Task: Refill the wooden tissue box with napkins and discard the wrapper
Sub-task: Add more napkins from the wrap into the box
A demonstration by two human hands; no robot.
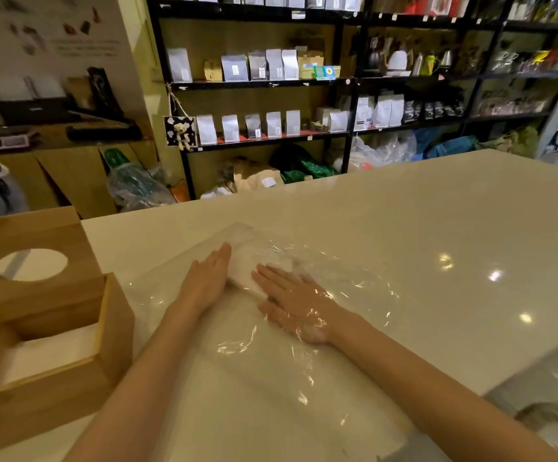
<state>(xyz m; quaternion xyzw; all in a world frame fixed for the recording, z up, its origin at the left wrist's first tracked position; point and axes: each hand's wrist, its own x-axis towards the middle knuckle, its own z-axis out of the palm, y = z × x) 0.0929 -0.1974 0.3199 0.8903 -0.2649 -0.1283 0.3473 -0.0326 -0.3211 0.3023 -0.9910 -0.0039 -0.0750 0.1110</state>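
Biggest risk first: the clear wrapper [304, 328] is large, slack and slippery on the glossy counter [437, 228]. If you pull the napkins [242, 275] out one-handed, the film will likely drag along and scatter the stack.

Next risk: your right hand [299, 308] looks to be inside the wrapper, film glinting over its back, though glare makes this hard to confirm. A quick withdrawal could snag the plastic on your wrist.

Smaller risk: the wooden tissue box [81, 368] sits at 9 o'clock from your hands, open, its lid [31, 261] with the round hole propped at the box's 12 o'clock. A careless sweep leftward could knock the lid off.

Pose: both forearms reach forward from 6 o'clock. Left hand [207, 281] lies flat outside the film, fingers straight and close together, edge against the napkins. Right hand is flat, fingers slightly spread, fingertips touching the stack. Neither hand grips anything.

Napkins lie at 12 o'clock of your hands, near the wrapper's far end.
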